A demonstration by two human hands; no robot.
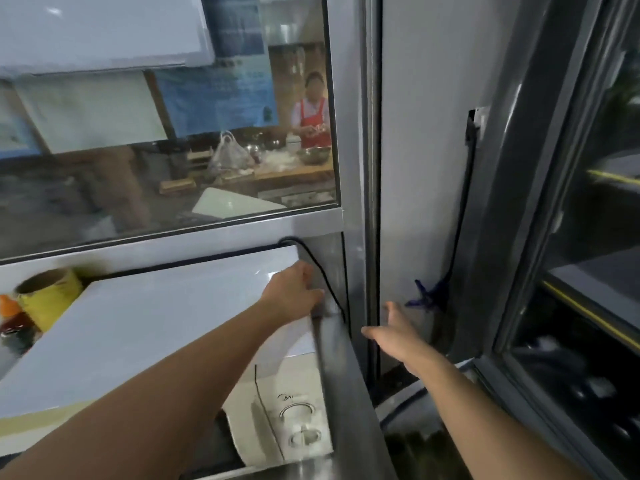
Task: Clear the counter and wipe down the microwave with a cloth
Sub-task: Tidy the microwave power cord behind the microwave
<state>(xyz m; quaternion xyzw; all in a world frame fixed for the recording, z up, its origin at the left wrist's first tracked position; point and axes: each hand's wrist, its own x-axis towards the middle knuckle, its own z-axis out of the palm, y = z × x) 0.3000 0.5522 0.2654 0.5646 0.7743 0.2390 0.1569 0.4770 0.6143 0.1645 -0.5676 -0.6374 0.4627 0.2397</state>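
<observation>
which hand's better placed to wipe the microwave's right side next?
Left, probably. The left hand already rests on the microwave at its top right rear corner, by the black cord. The right hand hangs open off to the side, touching nothing. No cloth visible.

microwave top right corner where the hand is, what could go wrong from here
1. The left hand is at the back right corner of the white boxy microwave, right beside the thin black power cord; a wipe or tug there could snag the cord.
2. The yellow tape roll and orange-capped bottle stand close against the microwave's left side; shifting the microwave might topple them.
3. No cloth is clearly visible in either hand; the right hand hangs open and empty.
</observation>
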